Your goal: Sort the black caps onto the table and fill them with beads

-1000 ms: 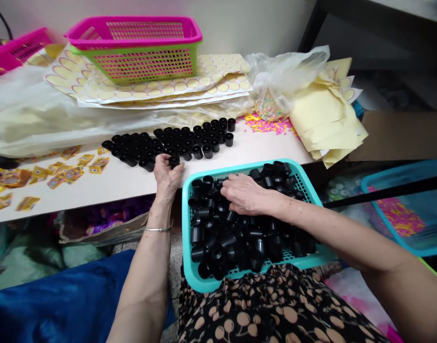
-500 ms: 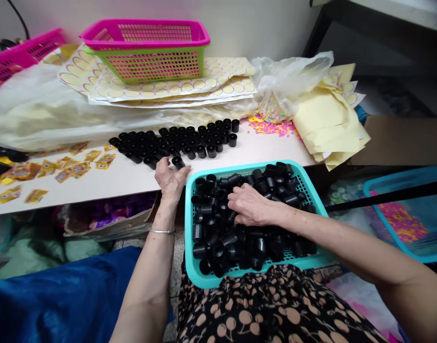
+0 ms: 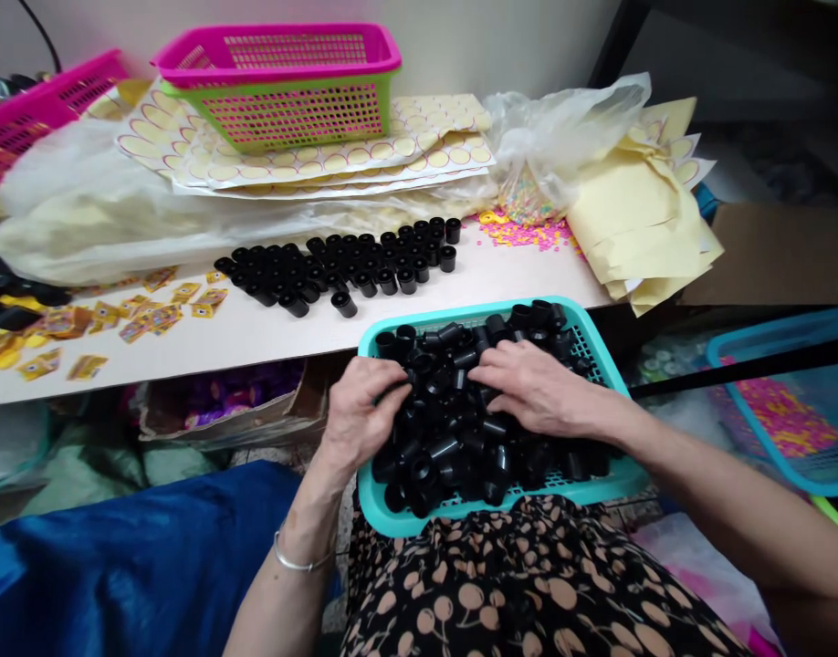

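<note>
Across the lower centre of the frame, a turquoise plastic basket [image 3: 400, 524] with latticed walls holds a jumbled heap of glossy black cups [image 3: 423, 470], short and cylindrical. Both hands are over it. At the heap's left side, the left hand [image 3: 361, 411] reaches in with thumb and forefinger bent toward each other, a narrow gap between them and their tips among the cups. Right of the basket's middle, the right hand [image 3: 535, 388] has its fingers curled downward and its thumb a little apart, the tips against the heap. Dark plastic on dark plastic makes it hard to tell whether either hand has a cup pinched.

Left of centre, on the pale, smooth table [image 3: 515, 283], more black cups [image 3: 357, 255] stand in close slanting rows, with a lone cup [image 3: 343, 304] just in front. Shiny yellow packets [image 3: 151, 319] lie scattered at left. Upper left, a pink-and-green mesh basket [image 3: 288, 114] sits on paper sheets [image 3: 433, 151] printed with circles. Upper right, tiny pink and yellow pieces [image 3: 528, 233] spread near creased yellow paper [image 3: 638, 214] and a crinkled clear bag [image 3: 556, 128].
</note>
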Motion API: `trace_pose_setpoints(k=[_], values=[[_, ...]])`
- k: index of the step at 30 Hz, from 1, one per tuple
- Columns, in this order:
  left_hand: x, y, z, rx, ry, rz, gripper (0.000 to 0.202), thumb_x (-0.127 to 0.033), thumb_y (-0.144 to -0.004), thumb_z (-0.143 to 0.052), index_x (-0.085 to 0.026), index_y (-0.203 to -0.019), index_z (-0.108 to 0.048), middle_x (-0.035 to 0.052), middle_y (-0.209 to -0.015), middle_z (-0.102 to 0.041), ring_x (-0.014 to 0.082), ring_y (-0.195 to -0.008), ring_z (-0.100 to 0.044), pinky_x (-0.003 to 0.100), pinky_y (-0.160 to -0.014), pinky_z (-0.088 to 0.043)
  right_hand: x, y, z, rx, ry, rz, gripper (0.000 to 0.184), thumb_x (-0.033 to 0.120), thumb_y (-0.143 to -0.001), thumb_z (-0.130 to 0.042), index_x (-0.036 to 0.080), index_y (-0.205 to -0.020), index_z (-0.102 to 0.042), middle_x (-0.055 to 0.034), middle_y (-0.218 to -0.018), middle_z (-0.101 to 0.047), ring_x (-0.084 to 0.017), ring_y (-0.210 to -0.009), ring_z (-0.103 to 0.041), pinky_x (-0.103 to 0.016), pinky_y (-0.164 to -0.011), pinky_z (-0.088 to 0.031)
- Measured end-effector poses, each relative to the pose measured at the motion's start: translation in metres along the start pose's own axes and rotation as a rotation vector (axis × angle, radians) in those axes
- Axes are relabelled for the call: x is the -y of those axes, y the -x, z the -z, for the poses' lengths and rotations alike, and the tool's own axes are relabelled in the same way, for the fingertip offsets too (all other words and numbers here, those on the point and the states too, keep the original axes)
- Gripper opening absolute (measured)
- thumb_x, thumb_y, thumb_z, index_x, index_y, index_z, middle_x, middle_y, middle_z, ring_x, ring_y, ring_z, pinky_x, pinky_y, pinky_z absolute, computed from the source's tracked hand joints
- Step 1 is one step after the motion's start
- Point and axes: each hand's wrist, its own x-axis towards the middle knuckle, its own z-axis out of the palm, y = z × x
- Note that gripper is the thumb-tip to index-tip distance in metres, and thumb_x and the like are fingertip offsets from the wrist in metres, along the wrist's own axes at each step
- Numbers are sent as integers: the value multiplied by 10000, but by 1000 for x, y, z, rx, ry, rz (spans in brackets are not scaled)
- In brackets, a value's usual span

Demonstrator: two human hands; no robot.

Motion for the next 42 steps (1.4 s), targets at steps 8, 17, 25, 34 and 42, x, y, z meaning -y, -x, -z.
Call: trace_pose_setpoints(k=[8,17,25,34,42], values=[[-26,-7,-16,754,-405,-241,380,-43,-654,-488,-221,-957,-632,64,-933,-615,329,-1137,-388,554,-893,-251,-12,40,-17,-470,-1502,-348,300,294,-826,-617,229,-1118,-593,0,-840,-556,-120,-749,-548,-282,-692,-500],[-30,-29,-18,993,-453,-254,290,-73,-581,-513,-194,-813,-639,69,-956,-544,296,-1031,-388,568,-900,-276,-9,39,-25,-600,-1930,-344,298,241,-733,-731,189,-992,-592,-2,-844,-642,-161,-782,-676,-328,-770,-561],[-19,-32,-21,872,-351,-255,225,-97,-624,-583,-197,-820,-633,52,-958,-627,329,-1160,-389,619,-992,-161,-2,45,-31,-754,-1622,-351,288,250,-741,-718,203,-1004,-610,-14,-920,-639,-153,-860,-640,-341,-841,-526],[-41,-42,-27,491,66,-75,165,-244,-666,-729,-227,-817,-665,-7,-747,-673,247,-1047,-521,440,-970,-314,25,41,-32,-791,-1068,-202,314,148,-795,-640,254,-1085,-584,-29,-1050,-610,-164,-966,-585,-310,-865,-477],[-51,-44,-32,487,53,-93,103,-274,-686,-728,-207,-735,-667,-13,-639,-611,229,-957,-534,424,-933,-330,22,41,-35,-798,-679,-123,295,139,-821,-604,233,-1099,-571,-55,-1029,-611,-184,-963,-577,-343,-849,-479]])
